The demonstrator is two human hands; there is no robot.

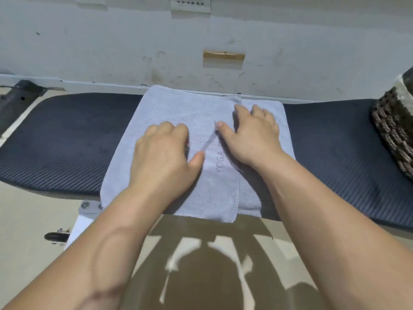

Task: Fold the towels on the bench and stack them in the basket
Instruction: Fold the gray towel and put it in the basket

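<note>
Pale lavender cloth towel (pixel 190 108) is lying across the dark padded desk (pixel 67 142) — right hand (pixel 250 135) pressing flat, left hand (pixel 165 151) curling down, grip unclear — brown woven basket (pixel 393 130) sitting off right.

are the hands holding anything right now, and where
The right hand lies open, pressing the towel near its middle, holding nothing. The left hand has curled fingers on the towel; whether they grip cloth cannot be told.

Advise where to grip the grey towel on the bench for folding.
Grip the towel by its near hem, at both corners, from the near side: that hem appears to overhang the bench front, so fingers can slip under.
</note>
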